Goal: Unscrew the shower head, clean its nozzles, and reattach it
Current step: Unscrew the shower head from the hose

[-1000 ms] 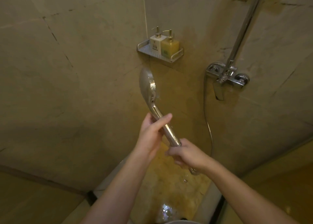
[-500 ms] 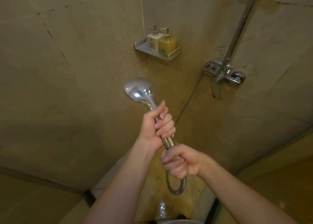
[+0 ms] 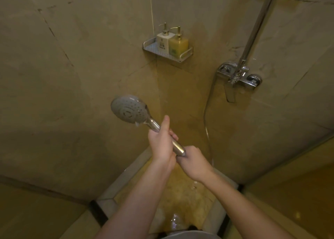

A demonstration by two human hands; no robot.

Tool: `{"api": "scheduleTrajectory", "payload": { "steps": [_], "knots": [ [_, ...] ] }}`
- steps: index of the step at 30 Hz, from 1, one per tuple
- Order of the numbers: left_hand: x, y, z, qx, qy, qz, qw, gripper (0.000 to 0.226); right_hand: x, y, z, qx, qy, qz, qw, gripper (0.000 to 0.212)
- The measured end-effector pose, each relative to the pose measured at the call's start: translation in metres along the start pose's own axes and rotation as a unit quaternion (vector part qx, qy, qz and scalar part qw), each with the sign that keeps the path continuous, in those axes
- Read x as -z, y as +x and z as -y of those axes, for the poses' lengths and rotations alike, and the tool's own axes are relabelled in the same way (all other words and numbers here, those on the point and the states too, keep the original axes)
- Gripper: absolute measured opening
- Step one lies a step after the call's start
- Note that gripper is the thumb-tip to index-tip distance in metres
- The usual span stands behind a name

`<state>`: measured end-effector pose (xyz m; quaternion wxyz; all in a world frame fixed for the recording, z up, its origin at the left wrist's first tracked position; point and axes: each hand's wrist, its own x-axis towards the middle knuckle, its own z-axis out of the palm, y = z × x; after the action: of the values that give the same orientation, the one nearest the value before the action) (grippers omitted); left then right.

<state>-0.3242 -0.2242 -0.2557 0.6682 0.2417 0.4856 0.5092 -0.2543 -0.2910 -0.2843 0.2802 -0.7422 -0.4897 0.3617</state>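
A chrome hand-held shower head (image 3: 129,109) points up and to the left, its grey nozzle face turned toward me. My left hand (image 3: 161,143) wraps the middle of its shiny handle, thumb stretched up along it. My right hand (image 3: 194,162) is closed around the handle's bottom end, where the hose joins; the joint itself is hidden in that fist. The thin metal hose (image 3: 207,123) runs from the mixer tap (image 3: 240,77) down the wall toward my right hand.
A metal corner shelf (image 3: 184,55) holds a white pump bottle (image 3: 163,42) and a yellow pump bottle (image 3: 178,43). A chrome riser pipe (image 3: 258,23) climbs from the tap. Tiled walls close in on both sides; the wet shower floor (image 3: 180,199) lies below.
The shower head has rotated in my hands, from edge-on, then back showing, to its nozzle face toward me. My hands have shifted grip on the handle, and the hose loop under my right hand is gone.
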Motion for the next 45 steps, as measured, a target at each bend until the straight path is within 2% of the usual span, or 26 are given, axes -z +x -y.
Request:
{"api": "scheduleTrajectory", "payload": {
  "steps": [3, 5, 8, 12, 14, 15, 16, 19, 22, 24, 26, 28, 31, 34, 40, 45],
  "knots": [
    [0.001, -0.003, -0.01, -0.002, -0.024, 0.05, 0.998, 0.029, 0.011, 0.0, 0.005, 0.007, 0.083, 0.057, 0.995, 0.042],
    [0.002, -0.004, -0.016, 0.002, -0.053, 0.117, 0.992, 0.026, 0.016, -0.004, 0.008, -0.01, 0.173, 0.101, 0.98, 0.04],
    [0.008, -0.005, -0.027, 0.034, -0.109, 0.26, 0.959, 0.024, 0.023, -0.013, 0.011, -0.046, 0.321, 0.234, 0.917, 0.043],
    [0.009, -0.004, -0.041, 0.097, -0.162, 0.456, 0.87, 0.016, 0.028, -0.017, 0.017, -0.062, 0.382, 0.441, 0.81, 0.044],
    [0.007, -0.001, -0.044, 0.142, -0.192, 0.503, 0.831, 0.015, 0.026, -0.016, 0.018, -0.064, 0.409, 0.498, 0.762, 0.045],
    [0.005, 0.0, -0.044, 0.156, -0.194, 0.502, 0.829, 0.02, 0.025, -0.015, 0.018, -0.063, 0.42, 0.506, 0.751, 0.045],
    [0.002, 0.001, -0.043, 0.159, -0.181, 0.484, 0.841, 0.027, 0.024, -0.014, 0.016, -0.064, 0.429, 0.503, 0.747, 0.045],
    [-0.005, -0.003, -0.036, 0.141, -0.121, 0.356, 0.916, 0.049, 0.023, -0.013, 0.008, -0.076, 0.441, 0.451, 0.772, 0.043],
    [-0.008, -0.007, -0.023, 0.118, -0.06, 0.175, 0.976, 0.051, 0.023, -0.018, 0.004, -0.09, 0.393, 0.345, 0.848, 0.045],
    [-0.009, -0.007, -0.015, 0.09, -0.032, 0.075, 0.993, 0.042, 0.017, -0.017, 0.002, -0.093, 0.314, 0.251, 0.911, 0.038],
    [-0.008, -0.007, -0.008, 0.063, -0.02, 0.018, 0.998, 0.035, 0.007, -0.013, 0.001, -0.072, 0.161, 0.15, 0.973, 0.032],
    [-0.007, -0.003, -0.004, 0.043, -0.007, -0.01, 0.999, 0.031, -0.005, -0.006, -0.001, -0.051, 0.001, 0.061, 0.997, 0.028],
    [-0.005, 0.004, -0.001, 0.026, 0.024, -0.006, 0.999, 0.027, -0.013, -0.004, -0.001, -0.041, -0.133, -0.02, 0.99, 0.019],
    [-0.004, 0.009, -0.004, 0.013, 0.054, 0.05, 0.997, 0.03, -0.004, 0.002, -0.007, -0.045, -0.153, -0.041, 0.986, 0.024],
    [-0.016, 0.009, -0.021, 0.014, 0.091, 0.21, 0.973, 0.031, 0.052, 0.013, -0.024, -0.052, -0.011, -0.094, 0.994, 0.037],
    [-0.034, 0.012, -0.032, 0.041, 0.079, 0.324, 0.942, 0.048, 0.111, 0.014, -0.016, -0.018, 0.069, -0.157, 0.985, 0.036]
  ]
}}
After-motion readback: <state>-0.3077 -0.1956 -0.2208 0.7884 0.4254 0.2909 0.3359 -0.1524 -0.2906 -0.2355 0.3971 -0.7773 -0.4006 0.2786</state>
